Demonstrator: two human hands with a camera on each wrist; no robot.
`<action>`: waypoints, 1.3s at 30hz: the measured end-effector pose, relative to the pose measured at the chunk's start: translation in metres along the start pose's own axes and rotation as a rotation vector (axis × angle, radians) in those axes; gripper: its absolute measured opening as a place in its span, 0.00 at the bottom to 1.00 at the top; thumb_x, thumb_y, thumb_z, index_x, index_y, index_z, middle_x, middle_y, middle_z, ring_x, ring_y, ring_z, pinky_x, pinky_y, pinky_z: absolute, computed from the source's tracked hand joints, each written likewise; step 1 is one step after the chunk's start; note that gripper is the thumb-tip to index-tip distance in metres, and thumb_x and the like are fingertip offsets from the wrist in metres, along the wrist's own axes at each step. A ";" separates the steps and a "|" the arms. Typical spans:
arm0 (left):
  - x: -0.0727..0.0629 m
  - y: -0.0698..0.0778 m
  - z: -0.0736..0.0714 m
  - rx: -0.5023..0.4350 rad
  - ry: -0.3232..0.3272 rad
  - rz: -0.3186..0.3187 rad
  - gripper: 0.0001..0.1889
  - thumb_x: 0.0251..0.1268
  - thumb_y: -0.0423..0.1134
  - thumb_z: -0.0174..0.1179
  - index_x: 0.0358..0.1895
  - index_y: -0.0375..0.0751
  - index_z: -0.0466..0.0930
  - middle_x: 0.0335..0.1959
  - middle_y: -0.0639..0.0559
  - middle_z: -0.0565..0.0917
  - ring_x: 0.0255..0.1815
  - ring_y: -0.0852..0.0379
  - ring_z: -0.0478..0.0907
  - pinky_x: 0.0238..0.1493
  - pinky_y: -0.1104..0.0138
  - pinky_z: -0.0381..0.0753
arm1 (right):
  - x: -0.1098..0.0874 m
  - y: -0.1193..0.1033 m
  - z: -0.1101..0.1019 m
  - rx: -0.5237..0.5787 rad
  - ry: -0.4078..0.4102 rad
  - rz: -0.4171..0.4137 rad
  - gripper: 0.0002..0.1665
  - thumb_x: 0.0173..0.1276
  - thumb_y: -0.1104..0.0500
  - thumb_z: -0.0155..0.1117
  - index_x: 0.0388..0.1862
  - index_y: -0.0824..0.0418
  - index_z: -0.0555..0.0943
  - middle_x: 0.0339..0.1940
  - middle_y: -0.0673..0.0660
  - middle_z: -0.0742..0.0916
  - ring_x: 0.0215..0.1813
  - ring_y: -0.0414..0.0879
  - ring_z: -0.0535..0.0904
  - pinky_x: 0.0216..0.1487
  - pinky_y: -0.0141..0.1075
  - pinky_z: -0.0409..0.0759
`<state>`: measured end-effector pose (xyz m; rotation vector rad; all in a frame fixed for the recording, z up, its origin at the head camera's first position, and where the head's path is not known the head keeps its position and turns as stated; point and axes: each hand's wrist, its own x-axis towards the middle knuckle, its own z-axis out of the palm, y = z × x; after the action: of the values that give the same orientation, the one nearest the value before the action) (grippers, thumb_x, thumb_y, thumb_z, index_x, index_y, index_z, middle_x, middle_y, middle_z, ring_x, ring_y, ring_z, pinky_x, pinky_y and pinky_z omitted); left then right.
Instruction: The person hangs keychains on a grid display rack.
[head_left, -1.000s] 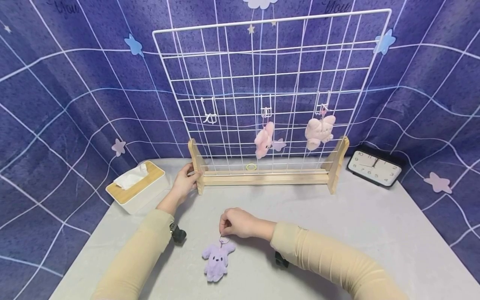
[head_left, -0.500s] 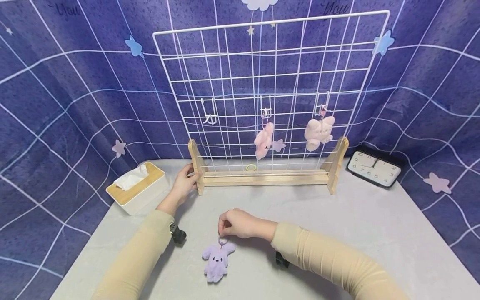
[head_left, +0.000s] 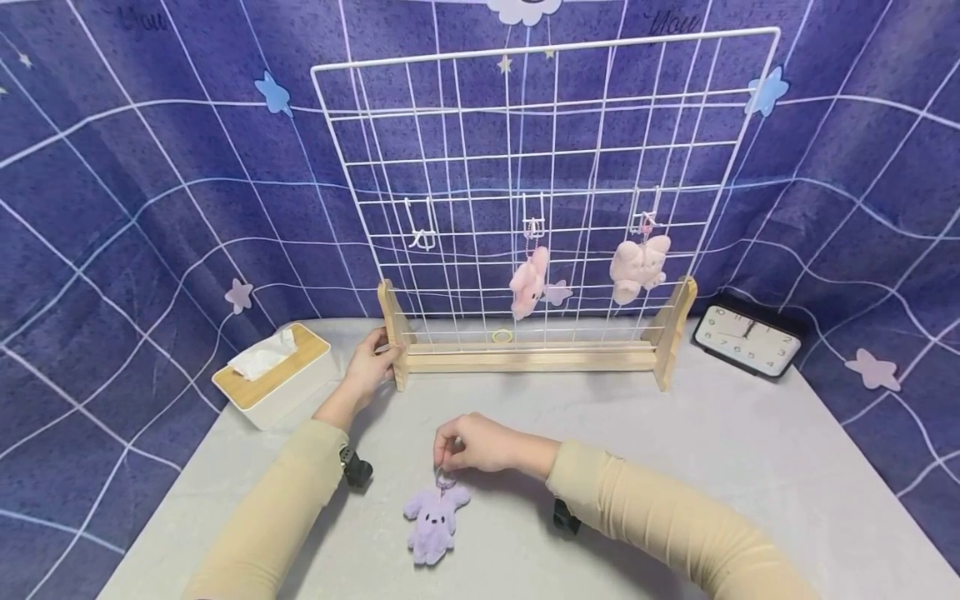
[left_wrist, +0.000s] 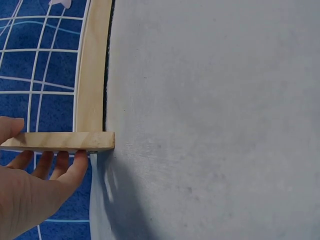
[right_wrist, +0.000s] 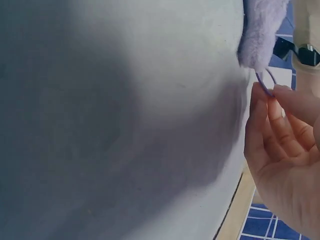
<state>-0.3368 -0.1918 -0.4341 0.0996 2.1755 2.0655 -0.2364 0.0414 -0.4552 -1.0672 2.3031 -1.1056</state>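
A purple plush bunny keychain [head_left: 432, 527] lies face up on the grey table. My right hand [head_left: 474, 442] pinches its ring [head_left: 446, 477] between thumb and index finger. In the right wrist view the ring [right_wrist: 265, 84] shows at the fingertips, with the purple plush [right_wrist: 264, 32] above it. My left hand [head_left: 369, 364] grips the left wooden foot [head_left: 394, 333] of a white wire grid rack [head_left: 553, 150]. From the left wrist, the thumb lies on one side of that wooden board [left_wrist: 65, 140] and the fingers on the other.
A pink plush [head_left: 529, 283] and a pale pink plush [head_left: 639, 268] hang from hooks on the grid. A third hook [head_left: 422, 237] at the left holds nothing. A tissue box [head_left: 273, 371] stands at the left, a black clock [head_left: 748, 335] at the right. A yellow ring [head_left: 502, 336] shows behind the grid.
My right hand has shifted slightly left, and the ring it pinches has turned a little. The plush bunny and my left hand stay where they were.
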 end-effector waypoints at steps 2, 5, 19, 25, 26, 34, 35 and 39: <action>0.000 0.000 0.000 0.008 -0.002 0.001 0.29 0.79 0.28 0.49 0.77 0.27 0.53 0.72 0.26 0.61 0.72 0.28 0.62 0.69 0.42 0.69 | 0.000 0.000 -0.002 0.024 -0.012 -0.008 0.06 0.64 0.73 0.70 0.33 0.64 0.84 0.28 0.51 0.87 0.31 0.36 0.81 0.39 0.26 0.80; 0.000 0.001 0.000 0.013 -0.003 -0.003 0.29 0.79 0.28 0.49 0.78 0.27 0.52 0.73 0.27 0.61 0.71 0.28 0.63 0.69 0.42 0.70 | 0.000 -0.001 -0.005 0.039 -0.022 -0.024 0.06 0.64 0.73 0.69 0.34 0.64 0.84 0.29 0.52 0.88 0.32 0.36 0.81 0.37 0.27 0.81; 0.007 -0.011 -0.003 0.004 0.011 -0.004 0.30 0.79 0.29 0.49 0.78 0.29 0.52 0.73 0.28 0.61 0.71 0.30 0.63 0.70 0.44 0.69 | 0.001 -0.016 -0.025 0.075 0.025 -0.084 0.06 0.63 0.72 0.69 0.37 0.64 0.85 0.30 0.50 0.87 0.34 0.35 0.81 0.42 0.29 0.84; 0.015 -0.023 -0.005 0.031 0.027 0.032 0.29 0.80 0.32 0.51 0.78 0.32 0.54 0.72 0.30 0.63 0.69 0.31 0.67 0.68 0.45 0.73 | 0.004 -0.022 -0.037 0.082 0.073 -0.118 0.07 0.62 0.73 0.67 0.36 0.63 0.84 0.29 0.47 0.87 0.35 0.36 0.82 0.44 0.31 0.84; 0.015 -0.024 -0.005 0.031 0.028 0.035 0.29 0.80 0.32 0.51 0.78 0.32 0.54 0.72 0.29 0.63 0.69 0.31 0.67 0.68 0.45 0.73 | 0.005 -0.024 -0.039 0.086 0.078 -0.121 0.07 0.62 0.73 0.67 0.36 0.63 0.84 0.29 0.47 0.87 0.35 0.36 0.82 0.44 0.31 0.85; 0.016 -0.025 -0.006 0.042 0.024 0.035 0.30 0.80 0.32 0.50 0.79 0.31 0.53 0.73 0.29 0.63 0.70 0.31 0.65 0.68 0.44 0.72 | 0.008 -0.043 -0.058 0.141 0.115 -0.138 0.06 0.63 0.74 0.68 0.37 0.68 0.83 0.31 0.49 0.87 0.35 0.37 0.82 0.46 0.32 0.85; 0.017 -0.025 -0.006 0.040 0.023 0.035 0.30 0.80 0.32 0.50 0.79 0.31 0.53 0.73 0.29 0.63 0.70 0.31 0.66 0.68 0.44 0.72 | 0.008 -0.046 -0.061 0.134 0.121 -0.133 0.06 0.63 0.73 0.69 0.38 0.68 0.83 0.31 0.49 0.87 0.36 0.38 0.82 0.46 0.32 0.85; 0.017 -0.026 -0.005 0.041 0.029 0.036 0.29 0.80 0.32 0.51 0.78 0.32 0.54 0.72 0.29 0.64 0.69 0.32 0.67 0.68 0.46 0.73 | 0.011 -0.054 -0.070 0.097 0.131 -0.120 0.06 0.64 0.72 0.69 0.38 0.67 0.82 0.32 0.49 0.87 0.37 0.38 0.82 0.48 0.31 0.84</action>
<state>-0.3532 -0.1961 -0.4611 0.1150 2.2495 2.0542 -0.2603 0.0460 -0.3690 -1.1399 2.2817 -1.3568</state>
